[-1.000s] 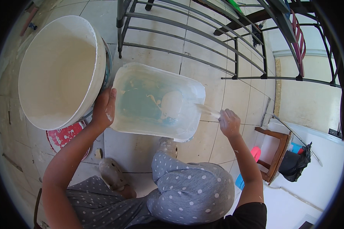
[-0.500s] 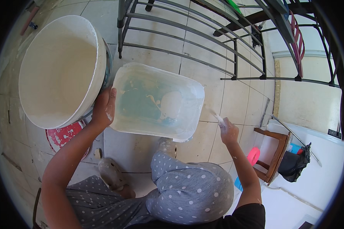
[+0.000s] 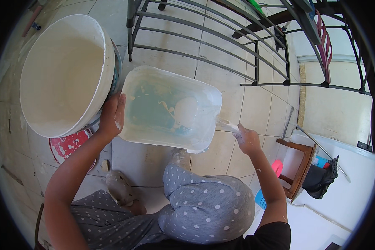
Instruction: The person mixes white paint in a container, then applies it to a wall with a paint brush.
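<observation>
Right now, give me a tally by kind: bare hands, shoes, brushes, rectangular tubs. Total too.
2 hands: left hand, right hand
2 shoes: left shoe, right shoe
1 brush
1 tub
Total: 6

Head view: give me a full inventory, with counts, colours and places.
tub: 1, whitish with blue-green floor, centre
brush: 1, pale, at tub's right end
bucket: 1, white, upper left
red disc: 1, red splashed white, below bucket
metal rack: 1, grey, top
wooden frame: 1, brown, right
bag: 1, black, right
pole: 1, grey, right
pink object: 1, pink, beside frame
blue items: at least 2, blue, right
floor tiles: many, pale, throughout
trousers: 1 pair, dotted grey, bottom
shoes: 2, pale, lower centre
left hand: 1, bare, at tub's left edge
right hand: 1, white-smeared, on brush
</observation>
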